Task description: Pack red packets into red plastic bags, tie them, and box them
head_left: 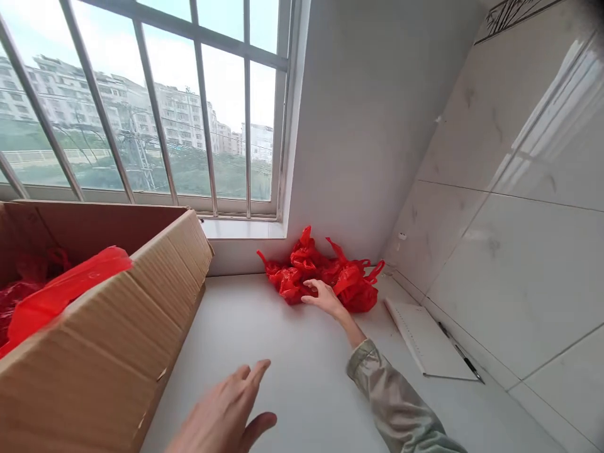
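Observation:
A heap of crumpled red plastic bags lies on the white tabletop, against the wall below the window's right end. My right hand reaches over the front of the heap, its fingers apart and slightly curled. Whether the fingertips touch the bags cannot be made out. Nearer to me, my left hand hovers above the tabletop with thumb and fingers spread and holds nothing. To its left stands an open cardboard box. Another red plastic bag hangs partly over the box's rim, with more red plastic inside.
A white notebook lies to the right of my right arm, with a black pen beside it along the tiled wall. Behind the box is a barred window with a sill. The box's high wall borders the left side.

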